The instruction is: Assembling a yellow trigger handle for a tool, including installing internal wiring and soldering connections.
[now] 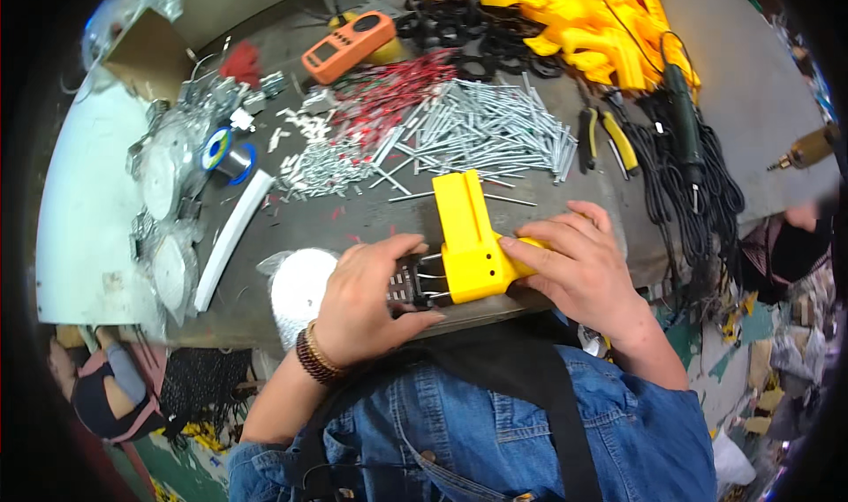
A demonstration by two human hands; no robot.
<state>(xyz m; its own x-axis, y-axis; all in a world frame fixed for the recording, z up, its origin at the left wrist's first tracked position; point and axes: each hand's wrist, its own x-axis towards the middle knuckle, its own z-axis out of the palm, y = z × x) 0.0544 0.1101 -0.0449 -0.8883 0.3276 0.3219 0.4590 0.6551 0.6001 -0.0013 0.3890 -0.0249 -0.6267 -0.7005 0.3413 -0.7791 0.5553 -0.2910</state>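
Observation:
My right hand [574, 259] is closed around the narrow end of a yellow plastic housing [470, 246], near the table's front edge. The housing's long channelled part points away from me, and small dark holes show in its side. Facing it, my left hand [367, 290] grips a black slotted block [406, 283] between thumb and fingers. Metal prongs [433, 277] bridge the short gap between block and housing. Part of the block is hidden by my left hand. Beside that hand lies a round white disc [300, 286] in clear plastic.
Beyond my hands lie a heap of metal rods [495, 131], red wires [389, 96] and an orange meter [349, 47]. Yellow housings [583, 25] are piled far right, near pliers [618, 140] and a corded screwdriver [685, 122]. A wire spool [231, 159] and white strip [231, 237] lie left.

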